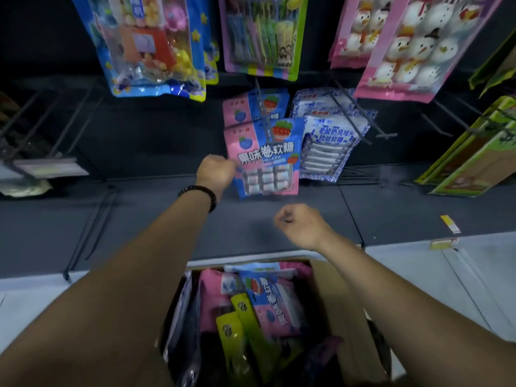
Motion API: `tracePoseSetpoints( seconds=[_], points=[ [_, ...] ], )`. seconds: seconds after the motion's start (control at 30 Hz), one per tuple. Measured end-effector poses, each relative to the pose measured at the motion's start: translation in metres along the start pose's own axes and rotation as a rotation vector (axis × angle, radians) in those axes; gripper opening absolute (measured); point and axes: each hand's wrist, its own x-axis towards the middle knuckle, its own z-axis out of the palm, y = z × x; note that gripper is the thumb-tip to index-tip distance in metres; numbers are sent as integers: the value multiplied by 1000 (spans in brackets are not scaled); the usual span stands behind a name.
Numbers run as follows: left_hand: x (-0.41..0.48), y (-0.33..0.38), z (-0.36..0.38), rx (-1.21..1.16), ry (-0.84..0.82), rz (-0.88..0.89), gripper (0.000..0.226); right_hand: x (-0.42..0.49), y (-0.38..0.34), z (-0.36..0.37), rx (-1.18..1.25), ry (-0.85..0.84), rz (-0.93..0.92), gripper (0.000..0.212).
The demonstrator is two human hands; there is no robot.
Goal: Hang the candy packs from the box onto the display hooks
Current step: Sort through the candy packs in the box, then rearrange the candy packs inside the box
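A pink and blue candy pack [268, 157] hangs at the front of a display hook [262, 107], with more of the same packs behind it. My left hand [215, 171] pinches that pack's left edge, fingers curled. My right hand [301, 224] hovers lower and to the right with fingers curled and nothing in it. Below my arms stands an open cardboard box [343, 317] holding several candy packs, among them another pink and blue pack [273, 297] and yellow-green packs [243, 325].
White and blue packs [329, 141] hang on the hook to the right. Bigger bags hang above: a blue toy candy bag [150, 46], a striped bag [262, 34], pink snowman bags [413, 46]. Empty black hooks [42, 127] stick out at left. Green boxes [474, 152] lean at right.
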Motion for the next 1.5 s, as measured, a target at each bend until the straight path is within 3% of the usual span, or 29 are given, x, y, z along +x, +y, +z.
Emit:
tracePoseSetpoints(
  seconds=[0.1,0.2,0.3,0.37,0.5,0.67,0.77,0.87,0.97,1.03,1.1,1.2,1.27,1.37,1.4,1.43,1.5],
  points=[
    [-26,-4,-32,319,-241,15,32,-17,-7,18,-143,-139,-80,13],
    [-68,2,-73,737,-494,223,41,-37,-26,42,-307,-276,-183,14],
    [-110,-1,-100,1046,-585,405,39,-60,-40,65,-429,-411,-225,21],
    [-138,-15,-116,1085,-647,448,34,-75,-46,78,-478,-454,-256,27],
    [-188,-50,-132,933,-715,458,28,-99,-37,105,-606,-538,-204,32],
    [-224,-111,-136,872,-669,362,26,-135,-15,147,-564,-428,-30,49],
    [-224,-132,-128,1032,-726,286,28,-157,-9,179,-701,-373,32,72],
    [-219,-134,-124,1119,-771,274,34,-169,-14,197,-763,-371,55,60],
    [-212,-137,-124,1061,-688,325,31,-164,-19,188,-800,-415,22,39],
    [-209,-139,-123,1051,-655,361,27,-156,-28,165,-709,-483,35,21],
    [-205,-141,-123,1028,-615,411,23,-144,-43,133,-424,-557,75,29],
    [-200,-136,-127,1017,-603,469,34,-135,-62,78,-3,-480,80,28],
    [-201,-132,-130,980,-651,441,61,-136,-66,49,163,-428,12,32],
    [-200,-136,-128,917,-685,337,122,-135,-63,22,473,-341,-24,22],
    [-200,-138,-126,858,-674,317,138,-132,-60,15,564,-289,-20,33],
    [-198,-141,-123,784,-647,310,149,-131,-58,7,643,-244,-10,43],
    [-202,-140,-116,633,-580,357,159,-130,-61,-5,764,-169,-26,22]
  ],
)
